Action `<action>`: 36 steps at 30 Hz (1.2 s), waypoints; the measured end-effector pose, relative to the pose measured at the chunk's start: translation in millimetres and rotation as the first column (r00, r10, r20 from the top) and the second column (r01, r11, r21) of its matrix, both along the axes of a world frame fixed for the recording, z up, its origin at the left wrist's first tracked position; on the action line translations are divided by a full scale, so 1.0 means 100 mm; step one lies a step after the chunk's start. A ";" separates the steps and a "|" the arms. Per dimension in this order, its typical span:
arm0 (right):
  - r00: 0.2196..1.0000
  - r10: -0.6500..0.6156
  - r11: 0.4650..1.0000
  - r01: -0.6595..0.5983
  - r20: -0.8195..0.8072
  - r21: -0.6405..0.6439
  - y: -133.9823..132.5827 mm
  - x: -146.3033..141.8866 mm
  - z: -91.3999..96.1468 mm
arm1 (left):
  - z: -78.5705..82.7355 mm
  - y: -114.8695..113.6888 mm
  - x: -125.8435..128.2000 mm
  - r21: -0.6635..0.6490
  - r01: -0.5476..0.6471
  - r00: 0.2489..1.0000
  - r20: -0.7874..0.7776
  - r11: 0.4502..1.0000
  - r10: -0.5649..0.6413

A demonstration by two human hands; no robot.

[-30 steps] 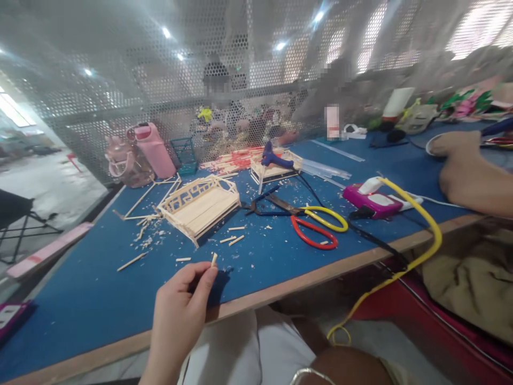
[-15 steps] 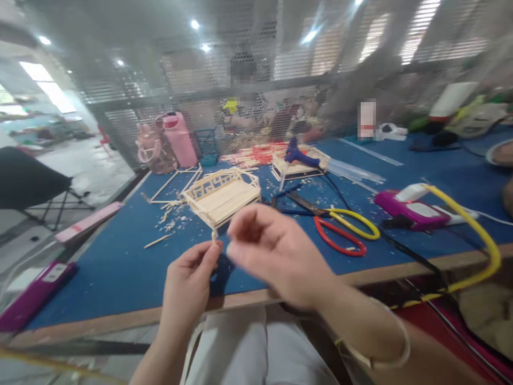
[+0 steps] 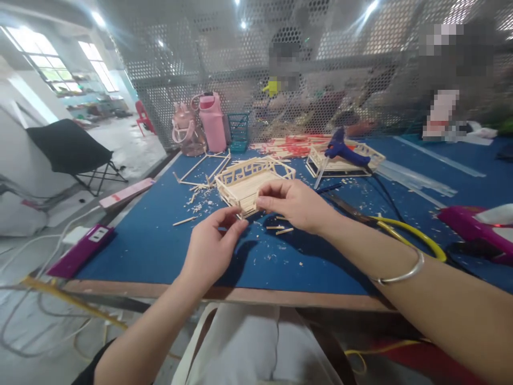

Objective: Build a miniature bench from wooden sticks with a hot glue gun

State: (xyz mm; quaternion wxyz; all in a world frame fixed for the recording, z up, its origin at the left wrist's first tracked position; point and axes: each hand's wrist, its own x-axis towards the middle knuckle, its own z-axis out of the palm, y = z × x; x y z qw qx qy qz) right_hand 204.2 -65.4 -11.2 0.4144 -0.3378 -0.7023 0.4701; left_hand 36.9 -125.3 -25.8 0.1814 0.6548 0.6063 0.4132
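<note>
A small bench model made of pale wooden sticks stands on the blue table. My right hand reaches over from the right, and its thumb and fingers pinch the model's front edge. My left hand is closed in a pinch just below the model's near corner. It grips a short wooden stick that barely shows between the fingertips. A metal bangle sits on my right wrist. Loose stick pieces and wood crumbs lie under my hands.
Behind stands a second stick model with a blue glue gun on it. Yellow-handled cutters, clear glue sticks, a pink bottle, a teal basket, red-tipped sticks and a purple box are around. A mesh screen with people behind it backs the table.
My right hand came into view and took hold of the bench model's front edge. My left hand carried the stick forward to the model's corner. The view swung left.
</note>
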 end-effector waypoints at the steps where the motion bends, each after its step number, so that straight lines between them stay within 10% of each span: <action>1: 1.000 -0.022 1.000 0.022 0.011 -0.011 0.02 0.02 -0.04 | -0.01 0.02 -0.01 -0.029 -0.030 0.998 -0.054 0.999 0.028; 8: 0.976 -0.202 0.979 0.198 0.077 0.057 -0.03 0.07 -0.15 | 0.04 0.38 0.06 -0.136 -0.019 0.980 -0.198 0.990 -0.008; 12: 0.967 -0.250 0.966 0.246 -0.041 -0.078 0.00 0.05 -0.16 | 0.15 0.71 0.17 -0.198 -0.068 0.987 0.133 0.978 0.095; 19: 0.959 -0.259 0.945 0.227 -0.113 -0.235 0.09 0.01 -0.21 | 0.27 0.97 0.34 -0.251 -0.031 0.638 0.740 0.967 0.213; 36: 0.935 -0.285 0.914 0.199 -0.209 -0.354 0.12 -0.03 -0.13 | 0.19 0.66 0.29 -0.319 0.262 0.719 0.694 0.911 0.036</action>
